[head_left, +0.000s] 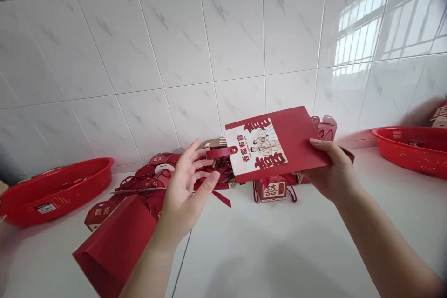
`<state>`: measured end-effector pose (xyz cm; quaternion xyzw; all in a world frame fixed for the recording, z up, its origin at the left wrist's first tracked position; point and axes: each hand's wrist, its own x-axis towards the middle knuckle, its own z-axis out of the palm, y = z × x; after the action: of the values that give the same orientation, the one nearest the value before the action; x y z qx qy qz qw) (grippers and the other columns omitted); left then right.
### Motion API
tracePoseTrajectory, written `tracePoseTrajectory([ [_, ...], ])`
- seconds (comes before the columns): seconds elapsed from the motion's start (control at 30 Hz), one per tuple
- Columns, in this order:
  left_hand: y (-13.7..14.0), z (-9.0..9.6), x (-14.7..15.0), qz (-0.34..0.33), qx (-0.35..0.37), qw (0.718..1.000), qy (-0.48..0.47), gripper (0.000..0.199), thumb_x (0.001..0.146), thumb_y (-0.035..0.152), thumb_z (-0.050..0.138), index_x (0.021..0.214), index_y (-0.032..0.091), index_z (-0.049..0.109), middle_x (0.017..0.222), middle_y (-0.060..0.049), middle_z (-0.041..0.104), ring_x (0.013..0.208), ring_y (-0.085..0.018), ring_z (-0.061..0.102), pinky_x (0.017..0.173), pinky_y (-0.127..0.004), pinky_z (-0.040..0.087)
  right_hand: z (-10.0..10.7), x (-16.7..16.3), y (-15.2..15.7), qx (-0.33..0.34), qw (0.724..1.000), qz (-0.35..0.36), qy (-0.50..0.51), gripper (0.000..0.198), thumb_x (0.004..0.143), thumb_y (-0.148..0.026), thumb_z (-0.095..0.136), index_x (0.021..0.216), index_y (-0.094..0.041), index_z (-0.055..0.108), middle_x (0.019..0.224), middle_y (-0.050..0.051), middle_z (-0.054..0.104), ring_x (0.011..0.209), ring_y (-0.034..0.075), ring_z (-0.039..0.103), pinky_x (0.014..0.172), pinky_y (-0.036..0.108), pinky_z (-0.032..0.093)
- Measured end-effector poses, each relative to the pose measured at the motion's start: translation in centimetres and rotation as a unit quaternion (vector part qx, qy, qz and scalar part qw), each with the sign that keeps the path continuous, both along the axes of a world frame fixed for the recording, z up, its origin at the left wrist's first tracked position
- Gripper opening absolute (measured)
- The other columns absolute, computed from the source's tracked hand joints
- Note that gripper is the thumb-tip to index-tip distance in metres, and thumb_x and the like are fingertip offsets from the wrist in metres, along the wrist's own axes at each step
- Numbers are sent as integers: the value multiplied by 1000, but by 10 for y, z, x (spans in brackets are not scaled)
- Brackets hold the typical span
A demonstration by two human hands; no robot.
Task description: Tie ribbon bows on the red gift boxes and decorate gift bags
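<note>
"While the right hand (331, 167) pinches the red bag (302, 142) above the counter (296, 251), what's unclear?"

"From the head view, whether the spread left hand (183, 200) touches its strap (221, 152); one basket (410, 156) is cut off at right."

"Any writing?"

"吾家有喜 on the bag's card (256, 147), 囍 on a partly covered box (273, 190)."
</note>
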<state>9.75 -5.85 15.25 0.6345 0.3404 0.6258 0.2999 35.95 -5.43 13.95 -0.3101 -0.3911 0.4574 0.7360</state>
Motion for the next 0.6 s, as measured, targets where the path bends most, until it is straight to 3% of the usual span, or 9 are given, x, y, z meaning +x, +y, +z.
tracePoseTrajectory([
  [0.07, 1, -1, -7, -44, 12, 998, 52, 64, 83, 36, 69, 141, 32, 43, 139, -6, 52, 123, -22, 54, 96, -33, 50, -4, -3, 2, -6, 999, 29, -29, 20, 76, -41, 63, 83, -23, 65, 83, 4, 69, 76, 24, 66, 53, 32, 54],
  [0.2, 3, -1, -24, -75, 45, 988, 126, 50, 85, 32, 67, 134, 31, 54, 144, -6, 51, 127, -25, 52, 101, -36, 49, -9, -4, 5, -35, 994, 79, -61, 23, 78, -43, 60, 89, -24, 65, 81, 4, 70, 70, 23, 65, 51, 32, 53],
  [0.37, 2, 0, -28, -61, 97, 988, 101, 43, 83, 30, 69, 126, 32, 62, 134, -5, 59, 129, -25, 50, 104, -35, 48, -10, -8, 2, -66, 988, 127, -56, 28, 77, -43, 60, 97, -24, 64, 83, 5, 72, 62, 23, 65, 50, 35, 52],
  [0.43, 1, 1, -29, -61, 99, 990, 81, 41, 81, 30, 72, 121, 30, 66, 126, -6, 64, 121, -26, 56, 100, -36, 51, -12, -9, 2, -69, 986, 132, -80, 27, 78, -45, 58, 94, -24, 64, 79, 6, 72, 60, 24, 65, 49, 36, 51],
  [0.53, 2, 1, -32, -89, 114, 987, 73, 40, 76, 25, 77, 114, 31, 69, 118, -6, 66, 108, -25, 63, 92, -38, 55, -15, -8, 4, -70, 984, 123, -111, 30, 79, -50, 54, 89, -24, 64, 75, 6, 71, 66, 27, 67, 54, 39, 53],
  [0.6, 2, 1, -35, -122, 128, 980, 87, 45, 73, 19, 78, 115, 32, 69, 120, -6, 64, 111, -27, 61, 90, -38, 56, -17, -7, 5, -75, 981, 121, -130, 33, 78, -54, 51, 86, -25, 65, 71, 6, 69, 64, 27, 66, 53, 40, 52],
])
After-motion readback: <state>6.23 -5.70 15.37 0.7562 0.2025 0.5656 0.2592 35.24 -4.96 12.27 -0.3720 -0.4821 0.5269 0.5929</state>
